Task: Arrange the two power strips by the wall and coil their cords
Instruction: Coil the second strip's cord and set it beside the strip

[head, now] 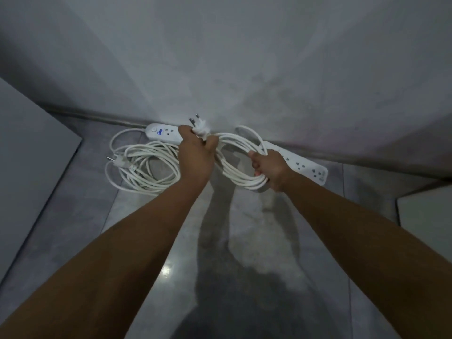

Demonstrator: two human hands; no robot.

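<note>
The coiled white round cord (241,162) is held in the closed grip of both hands, left hand (195,152) pinning the white two-pin plug (199,127), right hand (269,168) clasping the loops; loops should be kept even and laid beside the long white power strip (302,165).

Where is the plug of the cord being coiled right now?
The plug sticks up from the left hand, prongs toward the wall, just right of the left power strip.

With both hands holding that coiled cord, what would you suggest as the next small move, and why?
Probably lower the coiled cord to the floor in front of the right power strip. The left hand grips one end with its plug, the right hand the other, so the loops look gathered. The left power strip already has its coil lying on the floor.
</note>
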